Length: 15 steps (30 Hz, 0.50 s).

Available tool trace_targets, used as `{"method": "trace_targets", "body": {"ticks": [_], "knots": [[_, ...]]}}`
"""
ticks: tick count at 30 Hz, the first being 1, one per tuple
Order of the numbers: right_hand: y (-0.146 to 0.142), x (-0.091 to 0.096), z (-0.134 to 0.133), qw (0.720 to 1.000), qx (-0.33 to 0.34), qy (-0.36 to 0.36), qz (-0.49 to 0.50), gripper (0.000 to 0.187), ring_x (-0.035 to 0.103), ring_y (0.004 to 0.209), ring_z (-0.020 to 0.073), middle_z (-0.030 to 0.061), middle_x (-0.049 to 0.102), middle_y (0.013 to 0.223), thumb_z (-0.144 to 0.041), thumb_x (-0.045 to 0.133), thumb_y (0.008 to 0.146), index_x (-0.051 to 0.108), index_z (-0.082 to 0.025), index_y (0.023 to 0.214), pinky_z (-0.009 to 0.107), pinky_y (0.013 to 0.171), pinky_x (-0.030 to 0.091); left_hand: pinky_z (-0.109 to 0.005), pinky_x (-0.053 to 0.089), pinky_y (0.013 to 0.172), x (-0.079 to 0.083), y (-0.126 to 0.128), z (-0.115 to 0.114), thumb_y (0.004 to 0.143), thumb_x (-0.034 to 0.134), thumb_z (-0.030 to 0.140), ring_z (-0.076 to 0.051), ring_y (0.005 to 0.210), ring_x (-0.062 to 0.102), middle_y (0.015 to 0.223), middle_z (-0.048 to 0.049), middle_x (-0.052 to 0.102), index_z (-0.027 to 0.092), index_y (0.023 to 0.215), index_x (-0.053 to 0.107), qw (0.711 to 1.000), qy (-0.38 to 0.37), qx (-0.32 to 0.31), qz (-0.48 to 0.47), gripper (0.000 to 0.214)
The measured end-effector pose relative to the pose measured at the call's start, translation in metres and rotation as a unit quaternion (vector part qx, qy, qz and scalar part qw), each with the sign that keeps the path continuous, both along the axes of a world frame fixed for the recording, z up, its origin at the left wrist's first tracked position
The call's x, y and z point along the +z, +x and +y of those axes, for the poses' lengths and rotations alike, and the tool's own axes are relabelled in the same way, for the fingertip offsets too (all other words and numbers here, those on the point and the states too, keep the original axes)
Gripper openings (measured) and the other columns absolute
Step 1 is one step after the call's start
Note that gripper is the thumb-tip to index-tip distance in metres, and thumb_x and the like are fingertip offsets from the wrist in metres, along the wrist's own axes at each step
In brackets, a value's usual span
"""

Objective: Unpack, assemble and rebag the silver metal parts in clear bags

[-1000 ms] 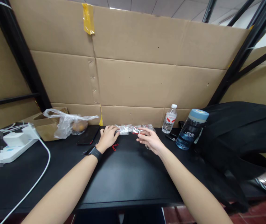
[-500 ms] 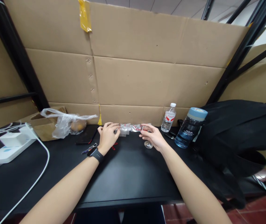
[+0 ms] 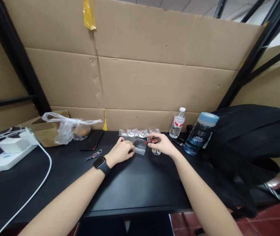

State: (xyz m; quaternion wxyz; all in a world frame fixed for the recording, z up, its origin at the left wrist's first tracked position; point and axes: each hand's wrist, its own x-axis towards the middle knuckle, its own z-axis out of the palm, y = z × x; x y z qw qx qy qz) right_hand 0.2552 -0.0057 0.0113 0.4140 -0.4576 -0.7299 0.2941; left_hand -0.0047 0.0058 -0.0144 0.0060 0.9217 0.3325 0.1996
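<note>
My left hand (image 3: 120, 152) is closed at the left side of a small clear plastic bag (image 3: 140, 147), with its fingers curled onto the bag's edge. The grip itself is partly hidden. My right hand (image 3: 163, 144) pinches a small red and dark item (image 3: 154, 140) over the bag's right end; its kind is too small to make out. Just beneath that hand lies a shiny round metal disc (image 3: 156, 152), partly covered. Behind both hands stretches a row of clear and silver packets (image 3: 141, 132) with red marks, flat against the cardboard.
To the right stand a small water bottle (image 3: 178, 122), a blue-lidded bottle (image 3: 200, 134) and a black backpack (image 3: 248, 141). On the left are a dark phone (image 3: 90, 141), a keychain (image 3: 93, 155), a knotted plastic bag (image 3: 67, 127) and a white power strip (image 3: 17, 152) with a cable.
My left hand has come down off the packet row and closed at the small clear bag, now between the hands. The red cord beside it is gone from there; my right hand now pinches a red and dark item.
</note>
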Motion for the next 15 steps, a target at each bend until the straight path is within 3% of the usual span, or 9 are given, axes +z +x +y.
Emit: {"method": "trace_targets", "body": {"ticks": [4, 10, 15], "knots": [[0.005, 0.001, -0.002, 0.987, 0.026, 0.030, -0.155, 0.041, 0.064, 0.069, 0.0145, 0.0034, 0.072, 0.091, -0.025, 0.078, 0.069, 0.075, -0.020, 0.109, 0.025, 0.066, 0.051, -0.037, 0.028, 0.088, -0.001, -0.001, -0.004, 0.090, 0.061, 0.030, -0.021, 0.101, 0.061, 0.103, -0.0013, 0.072, 0.027, 0.097, 0.072, 0.999, -0.017, -0.019, 0.024, 0.013], [0.006, 0.008, -0.009, 0.975, 0.054, -0.003, -0.214, 0.030, 0.062, 0.066, 0.0135, -0.0008, 0.069, 0.074, -0.029, 0.079, 0.068, 0.071, -0.019, 0.096, 0.022, 0.063, 0.047, -0.037, 0.033, 0.089, -0.001, 0.000, -0.012, 0.091, 0.060, 0.045, -0.026, 0.111, 0.052, 0.117, -0.0051, 0.065, 0.034, 0.122, 0.068, 0.998, -0.016, -0.027, 0.057, 0.033], [0.002, 0.006, -0.010, 0.962, 0.056, -0.022, -0.267, 0.029, 0.063, 0.067, 0.0149, 0.0000, 0.069, 0.072, -0.035, 0.081, 0.066, 0.071, -0.018, 0.087, 0.023, 0.063, 0.046, -0.038, 0.035, 0.091, -0.001, 0.004, -0.017, 0.091, 0.060, 0.048, -0.027, 0.110, 0.052, 0.116, -0.0065, 0.063, 0.035, 0.126, 0.066, 0.997, -0.022, -0.036, 0.067, 0.038]]}}
